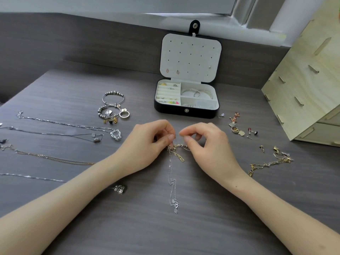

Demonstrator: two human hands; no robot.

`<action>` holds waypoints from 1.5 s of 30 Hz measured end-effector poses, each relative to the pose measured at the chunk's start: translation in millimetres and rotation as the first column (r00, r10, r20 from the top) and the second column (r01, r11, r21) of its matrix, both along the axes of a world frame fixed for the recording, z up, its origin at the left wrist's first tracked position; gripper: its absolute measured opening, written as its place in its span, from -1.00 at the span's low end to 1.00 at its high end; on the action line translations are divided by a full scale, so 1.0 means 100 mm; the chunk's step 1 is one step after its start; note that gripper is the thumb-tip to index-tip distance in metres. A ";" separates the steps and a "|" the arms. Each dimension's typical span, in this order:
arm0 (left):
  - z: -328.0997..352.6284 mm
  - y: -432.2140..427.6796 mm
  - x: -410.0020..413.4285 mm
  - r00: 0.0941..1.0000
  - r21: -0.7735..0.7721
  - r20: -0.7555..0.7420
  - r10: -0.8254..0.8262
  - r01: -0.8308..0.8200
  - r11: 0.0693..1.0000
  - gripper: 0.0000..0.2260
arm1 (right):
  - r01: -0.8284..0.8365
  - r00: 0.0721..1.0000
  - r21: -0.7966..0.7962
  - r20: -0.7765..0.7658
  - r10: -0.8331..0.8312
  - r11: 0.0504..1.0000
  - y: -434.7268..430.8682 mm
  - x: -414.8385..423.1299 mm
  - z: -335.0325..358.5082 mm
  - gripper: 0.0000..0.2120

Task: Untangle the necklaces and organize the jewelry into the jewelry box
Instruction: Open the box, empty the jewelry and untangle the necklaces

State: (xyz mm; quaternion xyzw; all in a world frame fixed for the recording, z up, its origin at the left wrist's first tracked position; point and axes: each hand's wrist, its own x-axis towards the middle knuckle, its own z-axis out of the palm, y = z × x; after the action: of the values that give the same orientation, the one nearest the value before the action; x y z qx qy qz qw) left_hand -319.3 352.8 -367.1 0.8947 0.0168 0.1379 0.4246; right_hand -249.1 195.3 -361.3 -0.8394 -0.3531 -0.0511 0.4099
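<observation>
- Centrally, the left hand (147,142) and right hand (206,144) each pinch a tangled knot of thin silver and gold necklace chains (180,146) between thumb and forefinger.
- Its silver tail (172,181) trails down the dark grey wood-grain table (128,227) toward lower middle.
- An open black jewelry box (185,112) stands upper middle, apart from the fingers.

L hand (147,142) & R hand (204,144) pinching tangled chains (177,150), jewelry box (186,97) open behind

Shiny metal chains (173,173) lie on a matt grey wood-grain table (220,208) beside pale plywood drawers (309,85).
</observation>
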 end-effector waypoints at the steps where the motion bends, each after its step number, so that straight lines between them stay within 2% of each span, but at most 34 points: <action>1: 0.00 0.00 -0.01 1.000 0.009 0.004 -0.008 0.008 1.000 -0.93 | -0.009 1.000 -0.010 -0.011 0.009 1.000 0.00 0.02 0.03 -0.85; 6: 0.01 0.02 -0.07 0.998 0.092 0.049 -0.050 0.045 0.995 -0.92 | -0.177 0.982 -0.201 -0.100 0.160 0.963 0.11 0.20 0.16 -0.92; 8: 0.00 0.05 -0.08 0.996 0.112 0.072 -0.057 0.048 0.992 -0.92 | -0.260 0.961 -0.269 -0.165 0.221 0.927 0.17 0.26 0.21 -0.94; 14: 0.01 0.07 -0.09 0.990 0.136 0.115 -0.078 0.062 0.989 -0.76 | -0.427 0.901 -0.429 -0.272 0.337 0.796 0.27 0.38 0.39 -0.96; 22: 0.01 0.05 -0.11 0.989 0.121 0.132 -0.073 0.057 0.991 -0.82 | -0.395 0.902 -0.672 -0.153 0.404 0.627 0.30 0.30 0.47 -0.94; 25: 0.02 0.05 -0.11 0.989 0.136 0.133 -0.071 0.052 0.989 -0.85 | -0.348 0.913 -0.702 -0.104 0.394 0.621 0.27 0.27 0.43 -0.92; 29: 0.03 0.05 -0.13 0.989 0.178 0.122 -0.083 0.060 0.982 -0.89 | -0.379 0.925 -0.495 -0.213 0.313 0.782 0.20 0.29 0.42 -0.87; 31: 0.02 0.06 -0.12 0.989 0.186 0.124 -0.082 0.058 0.981 -0.87 | -0.331 0.931 -0.368 -0.277 0.237 0.869 0.14 0.29 0.44 -0.84; 34: 0.01 0.07 -0.12 0.988 0.204 0.130 -0.082 0.055 0.978 -0.83 | -0.244 0.898 -0.229 -0.420 0.131 0.942 0.04 0.29 0.45 -0.80; 40: 0.00 0.06 -0.12 0.989 0.200 0.119 -0.088 0.063 0.978 -0.83 | -0.097 0.782 0.092 -0.609 0.134 0.991 -0.05 0.31 0.48 -0.73; 45: -0.01 0.07 -0.11 0.987 0.204 0.104 -0.125 0.102 0.974 -0.83 | 0.012 0.733 0.221 -0.665 0.142 0.975 -0.02 0.32 0.52 -0.74</action>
State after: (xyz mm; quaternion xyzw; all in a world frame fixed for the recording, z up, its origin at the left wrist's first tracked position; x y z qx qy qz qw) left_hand -330.2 360.0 -368.1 0.9224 -0.0729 0.1660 0.3410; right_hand -217.3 193.7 -309.4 -0.7393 -0.2018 0.2351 0.5979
